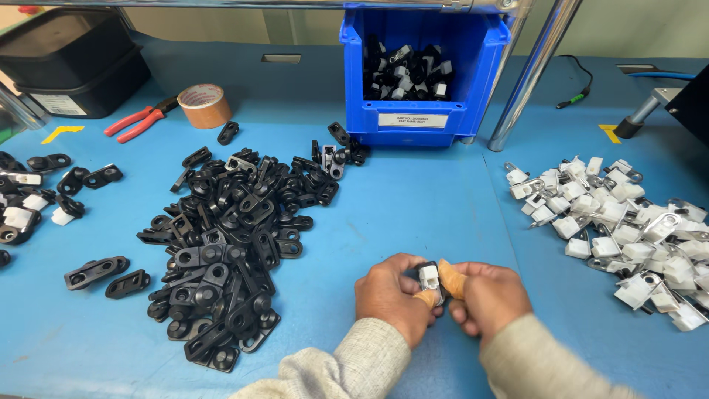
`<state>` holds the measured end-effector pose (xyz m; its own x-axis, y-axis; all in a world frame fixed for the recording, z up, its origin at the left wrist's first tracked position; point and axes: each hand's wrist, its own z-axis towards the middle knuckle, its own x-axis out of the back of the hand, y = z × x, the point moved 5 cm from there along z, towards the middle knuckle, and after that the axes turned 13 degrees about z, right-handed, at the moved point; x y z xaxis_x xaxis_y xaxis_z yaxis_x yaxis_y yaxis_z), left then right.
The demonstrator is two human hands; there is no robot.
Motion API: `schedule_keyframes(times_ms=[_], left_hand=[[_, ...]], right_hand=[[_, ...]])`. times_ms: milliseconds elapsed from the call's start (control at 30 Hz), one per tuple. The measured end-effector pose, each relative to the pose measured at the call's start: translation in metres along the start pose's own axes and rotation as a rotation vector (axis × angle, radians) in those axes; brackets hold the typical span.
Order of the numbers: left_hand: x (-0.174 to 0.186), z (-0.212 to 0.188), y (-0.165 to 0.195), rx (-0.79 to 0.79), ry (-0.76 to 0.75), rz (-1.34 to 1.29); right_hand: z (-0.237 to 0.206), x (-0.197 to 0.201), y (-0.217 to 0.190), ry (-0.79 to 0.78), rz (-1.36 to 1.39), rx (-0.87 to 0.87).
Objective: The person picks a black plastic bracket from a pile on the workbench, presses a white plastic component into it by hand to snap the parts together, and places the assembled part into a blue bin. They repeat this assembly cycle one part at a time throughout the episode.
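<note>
The left hand [390,295] and the right hand [484,295] meet at the 6 o'clock edge of the blue work table [428,207], fingers curled tight around one small assembly — a black plastic bracket with a white plastic insert [429,278]. The left fingers wrap the bracket from its left side; the left thumb, capped with an orange rubber finger cot [427,298], presses its lower edge. The right thumb, also in an orange cot [450,278], bears on the bracket's right face. Both hands are closed on the part, with no open gap visible between fingers and bracket.

At 10 o'clock from the hands lies a large heap of loose black plastic brackets [236,236]. At 2 o'clock lies a heap of white plastic clips with grey metal tabs [628,229]. At 12 o'clock stands a blue plastic bin [425,74] holding mixed black-and-white parts. Further off, toward 10 o'clock — a roll of brown tape [204,105] and red-handled pliers [136,122].
</note>
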<state>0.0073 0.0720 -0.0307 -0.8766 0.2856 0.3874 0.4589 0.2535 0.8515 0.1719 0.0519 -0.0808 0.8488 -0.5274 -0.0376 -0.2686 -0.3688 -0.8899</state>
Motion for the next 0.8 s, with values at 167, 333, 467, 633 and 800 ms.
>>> schedule_keyframes(times_ms=[167, 333, 467, 633, 800], left_hand=[[-0.001, 0.003, -0.001, 0.040, -0.006, -0.048], [0.003, 0.004, -0.007, 0.021, -0.116, -0.221], [0.004, 0.000, -0.005, 0.006, -0.102, -0.230], [0.003, -0.005, -0.002, 0.110, 0.040, -0.208], [0.003, -0.004, -0.005, 0.173, 0.064, -0.307]], right_hand=[[-0.072, -0.013, -0.030, -0.120, -0.601, 1.262], [-0.035, 0.004, -0.004, -0.181, -0.070, 0.020], [-0.031, -0.003, -0.005, -0.143, 0.076, -0.068], [-0.032, -0.007, 0.000, 0.103, 0.100, -0.082], [-0.033, -0.012, -0.007, -0.126, -0.012, -0.048]])
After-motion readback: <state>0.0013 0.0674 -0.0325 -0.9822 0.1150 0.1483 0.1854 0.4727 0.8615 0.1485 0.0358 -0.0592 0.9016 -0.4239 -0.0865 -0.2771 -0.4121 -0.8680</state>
